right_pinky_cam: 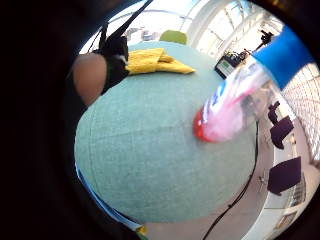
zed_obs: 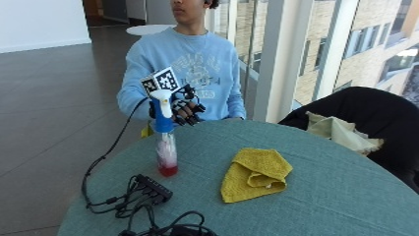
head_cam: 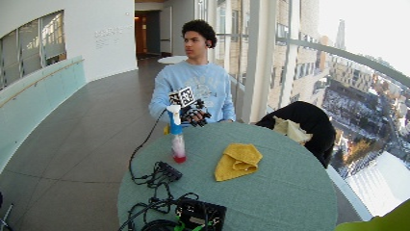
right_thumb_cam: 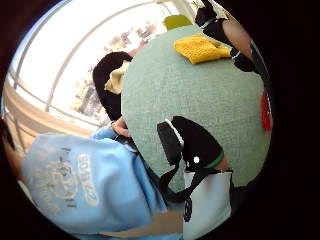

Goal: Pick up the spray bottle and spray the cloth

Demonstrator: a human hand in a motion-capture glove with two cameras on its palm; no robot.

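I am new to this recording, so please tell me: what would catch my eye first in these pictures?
The yellow cloth lies crumpled near the middle of the round green table. The spray bottle, with a blue top and pink liquid, stands upright near the table's edge, apart from the cloth. The gloved right hand is just behind the bottle's top.

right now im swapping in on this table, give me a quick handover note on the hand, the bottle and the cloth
Right hand: raised beside the top of the spray bottle, fingers curled, not clearly around it; no grip confirmed from these views.
Spray bottle: upright on the green table, red liquid at its base, blue collar and white spray head.
Yellow cloth: folded, lying flat on the table beside the bottle, apart from it.
Done: hand brought up to the bottle.
Left: grip the bottle, lift it, aim at the cloth, spray.
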